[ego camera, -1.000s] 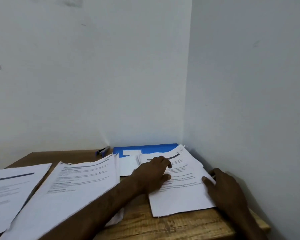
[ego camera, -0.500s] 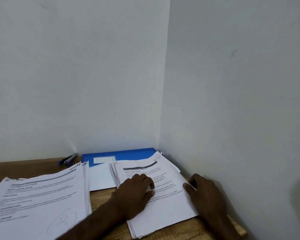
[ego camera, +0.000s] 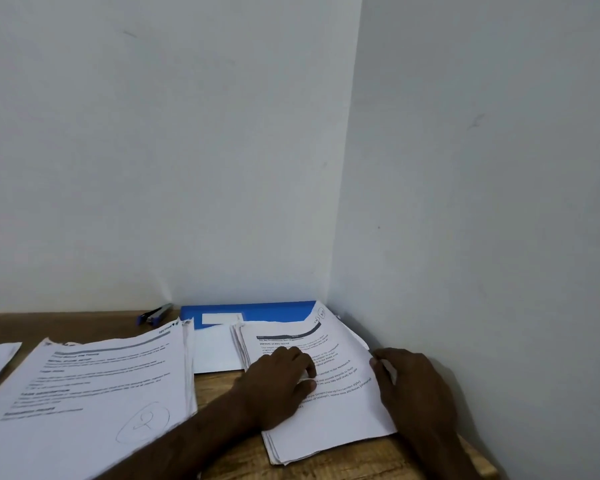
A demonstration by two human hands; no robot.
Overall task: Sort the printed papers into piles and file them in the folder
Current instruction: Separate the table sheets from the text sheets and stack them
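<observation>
Head view: the left hand (ego camera: pixel 281 386) has slid from the heading down to mid-page on the right pile (ego camera: pixel 340 410) at lower centre, fingers loosely bent and pressing flat. The right hand (ego camera: pixel 413 389) stays against that pile's right edge. I judge the pile is being steadied, not yet filed. The blue folder (ego camera: pixel 257 310) lies at the back of the desk (ego camera: pixel 219 382), partly under papers. Whether the right fingers pinch any sheets is hidden behind the hand. The middle pile (ego camera: pixel 101 382) is cut off at bottom left.

Both forearms are bare down to the left hand (ego camera: pixel 278 386) and right hand (ego camera: pixel 413 393).
</observation>
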